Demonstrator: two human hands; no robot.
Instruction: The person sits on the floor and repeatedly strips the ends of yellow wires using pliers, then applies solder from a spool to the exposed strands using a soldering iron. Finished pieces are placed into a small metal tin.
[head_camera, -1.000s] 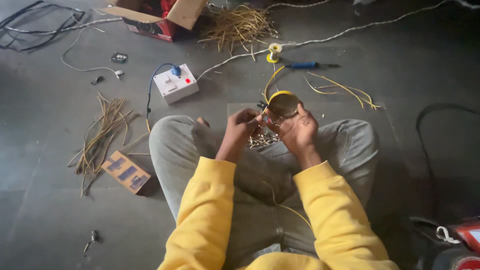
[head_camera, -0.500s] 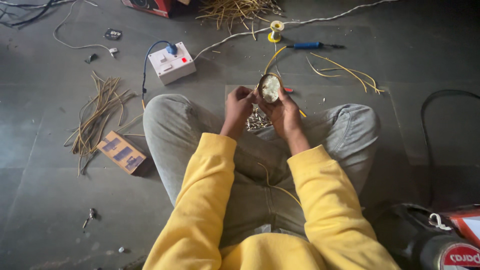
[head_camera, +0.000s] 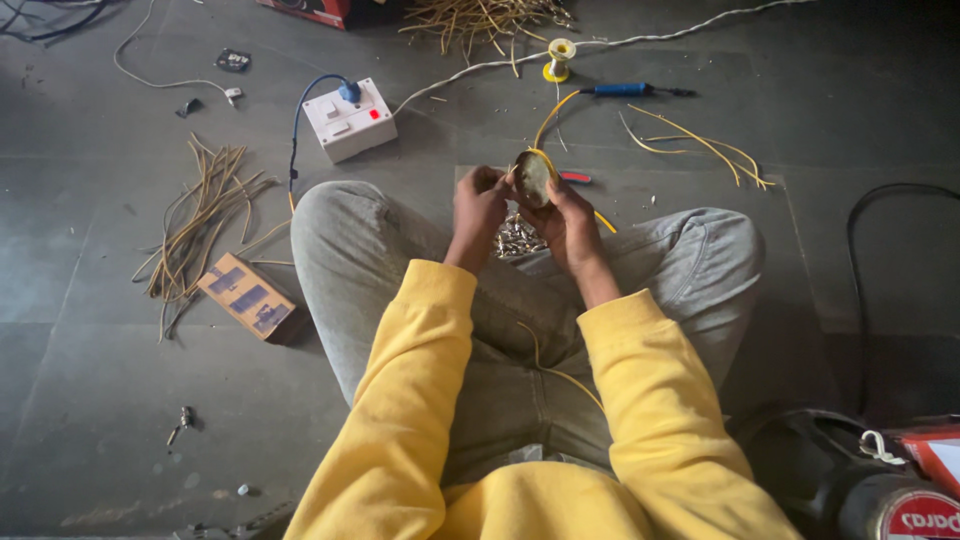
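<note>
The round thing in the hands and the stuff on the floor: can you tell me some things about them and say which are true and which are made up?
1. Both hands hold the round part. True: the left hand and right hand are on it.
2. A yellow wire runs from the round part. True.
3. The switch box is black. False: it is white, with a blue plug.
4. The soldering iron is in the right hand. False: it lies on the floor.
5. A wire bundle lies left of the knee. True.
</note>
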